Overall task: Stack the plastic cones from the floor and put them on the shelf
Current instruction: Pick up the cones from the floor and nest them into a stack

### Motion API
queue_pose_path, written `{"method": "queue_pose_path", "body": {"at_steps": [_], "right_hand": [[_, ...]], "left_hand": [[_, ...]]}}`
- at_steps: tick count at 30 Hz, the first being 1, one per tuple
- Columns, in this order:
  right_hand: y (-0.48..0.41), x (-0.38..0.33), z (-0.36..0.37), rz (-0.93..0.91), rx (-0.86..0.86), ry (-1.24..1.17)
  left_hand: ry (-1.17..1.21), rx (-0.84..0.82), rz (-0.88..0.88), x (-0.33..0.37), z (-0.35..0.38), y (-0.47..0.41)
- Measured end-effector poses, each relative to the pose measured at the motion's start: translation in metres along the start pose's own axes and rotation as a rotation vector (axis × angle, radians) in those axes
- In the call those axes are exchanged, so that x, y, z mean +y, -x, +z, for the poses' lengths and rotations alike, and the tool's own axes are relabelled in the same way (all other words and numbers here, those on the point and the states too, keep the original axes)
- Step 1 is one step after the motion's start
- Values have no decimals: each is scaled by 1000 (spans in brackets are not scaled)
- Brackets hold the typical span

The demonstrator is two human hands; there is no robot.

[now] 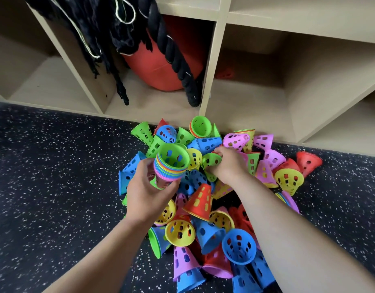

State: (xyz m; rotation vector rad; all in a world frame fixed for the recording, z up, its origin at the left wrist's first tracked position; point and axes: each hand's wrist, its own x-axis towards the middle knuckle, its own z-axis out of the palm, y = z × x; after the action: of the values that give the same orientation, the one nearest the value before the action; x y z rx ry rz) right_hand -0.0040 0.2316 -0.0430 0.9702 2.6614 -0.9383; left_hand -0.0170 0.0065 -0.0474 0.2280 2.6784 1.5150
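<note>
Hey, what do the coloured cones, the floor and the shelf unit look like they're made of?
Cones: thin moulded plastic, smooth with a slight sheen, with bright uniform colours and punched holes. Floor: probably rubber, matt black with pale flecks. Shelf unit: likely laminated board, with flat beige panels, no visible grain and a matt finish.

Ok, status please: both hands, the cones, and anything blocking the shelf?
Left hand grips nested cone stack, green on top. Right hand grips green cone in floor pile. Black rope hangs before middle shelf cubby.
</note>
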Motion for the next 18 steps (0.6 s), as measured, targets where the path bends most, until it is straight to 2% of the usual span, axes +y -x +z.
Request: {"method": "queue_pose_path", "body": {"at_steps": [3, 6, 10, 14, 18], "right_hand": [[1, 12, 2, -2, -6, 75], [12, 30, 1, -29, 10, 30], [37, 40, -16, -168, 186, -60], [63, 21, -46, -282, 466, -301], [85, -13, -76, -345, 550, -516]], "left_hand": [[17, -7, -12, 0, 5, -4], [11, -24, -1, 2, 9, -4], [6, -37, -6, 5, 13, -1], [19, -48, 6, 13, 17, 5], [7, -39, 14, 26, 19, 13]]}}
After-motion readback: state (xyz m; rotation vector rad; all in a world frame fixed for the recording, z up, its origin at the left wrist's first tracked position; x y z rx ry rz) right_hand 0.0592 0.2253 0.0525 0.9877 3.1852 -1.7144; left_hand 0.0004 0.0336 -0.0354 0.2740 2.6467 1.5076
